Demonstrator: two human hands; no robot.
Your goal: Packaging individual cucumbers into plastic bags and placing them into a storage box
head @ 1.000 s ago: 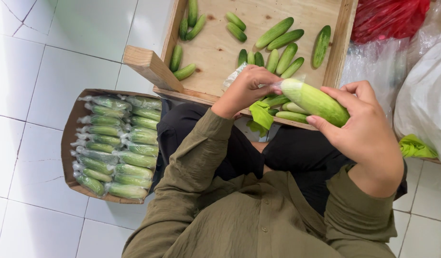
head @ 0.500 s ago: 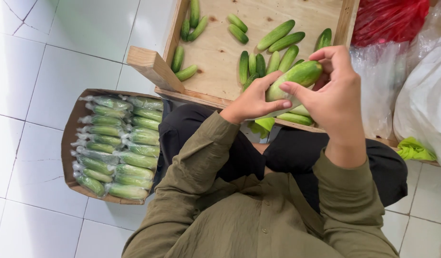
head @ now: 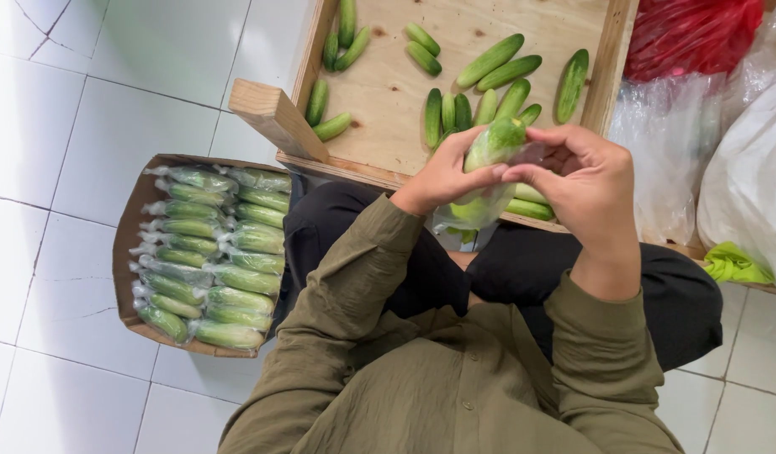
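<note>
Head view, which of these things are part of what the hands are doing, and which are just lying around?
In use:
- left hand and right hand, both on the cucumber in clear wrap
- loose cucumbers in the wooden tray
- cardboard box of wrapped cucumbers

Lying about:
- red bag
- white bags
- green cloth

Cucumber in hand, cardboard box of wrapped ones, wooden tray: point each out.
cucumber (head: pixel 493 145), head view, its green upper body between both hands.
cardboard box (head: pixel 125 244), head view, its left wall.
wooden tray (head: pixel 611 59), head view, its right rail.
</note>
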